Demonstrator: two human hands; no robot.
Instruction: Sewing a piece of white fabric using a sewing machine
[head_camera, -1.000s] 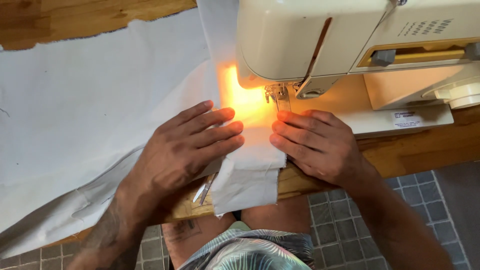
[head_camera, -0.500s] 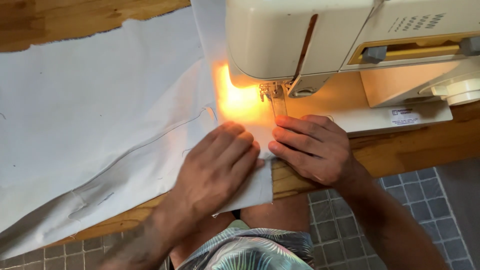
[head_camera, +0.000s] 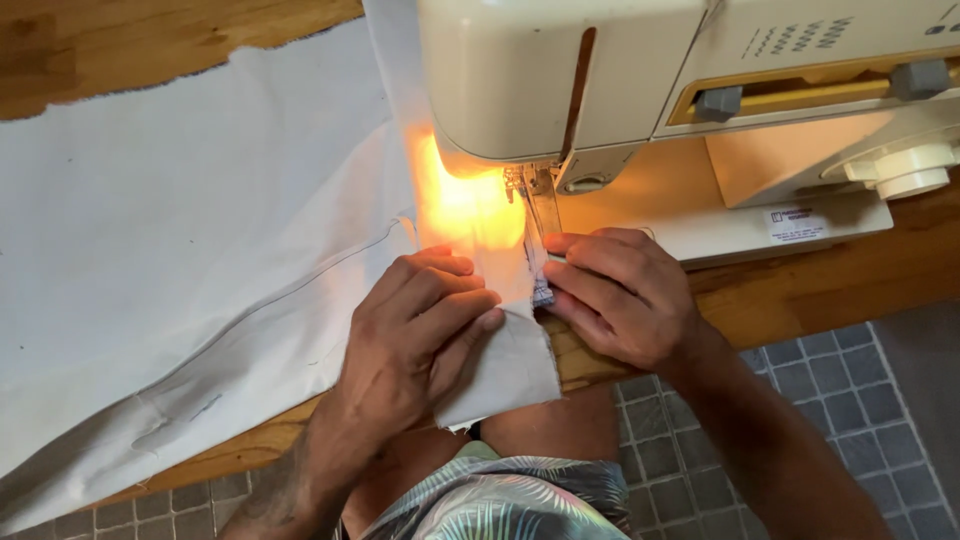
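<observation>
**Mia:** Where is the cloth?

**Ben:** The white cloth (head_camera: 180, 230) lies on the wooden desk (head_camera: 800, 290). A long folded strip of it runs from the person's lap straight away from them, under the sewing machine (head_camera: 620, 90). So its long side points away from the person, toward the machine.

**Mia:** What do the hands do?

**Ben:** The left hand (head_camera: 420, 330) lies flat on the strip, fingers stretched out and pressing down. It grips nothing. The right hand (head_camera: 620, 295) sits just beside the strip's right edge. Its fingers are bent and the tips press the edge near the needle foot (head_camera: 540, 215). I cannot tell if they pinch the cloth or only push on it.

**Mia:** Where are the edges?

**Ben:** The strip's near end hangs over the desk's front edge, above the person's knees. The rest of the cloth spreads wide to the left and droops off the desk there too. The machine's lamp makes the strip glow orange between the hands and the machine.

**Mia:** Is there room to move?

**Ben:** To the left, yes, lots of flat cloth. To the right the machine's base is close. Below is a grey tiled floor (head_camera: 830, 380).
</observation>
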